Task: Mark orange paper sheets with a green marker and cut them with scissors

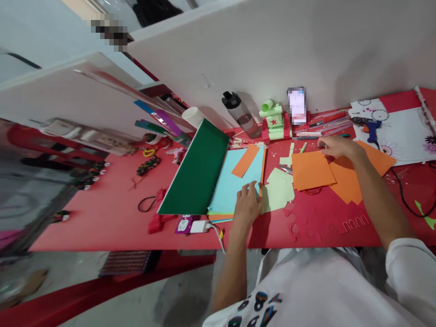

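My left hand [248, 202] rests on the right edge of a stack of light blue paper [223, 181], fingers apart and slightly bent, holding nothing. An orange strip [245, 161] lies on that stack, beside a raised dark green board [200, 175]. My right hand [339, 147] is at the upper right corner of a square orange paper [311, 170], with its fingers curled together on the corner; the fingertips are partly hidden. More orange sheets [347, 181] lie under my right forearm. Pale green paper scraps [279, 188] sit between my hands, near small scissors [286, 169].
Against the white partition stand a bottle [243, 116], a green and red paper model [274, 120] and a phone [297, 106]. A blue glue gun [373, 129] with a black cable lies at right. Red cut-out scraps [306, 225] and a white charger [200, 226] are near the front edge.
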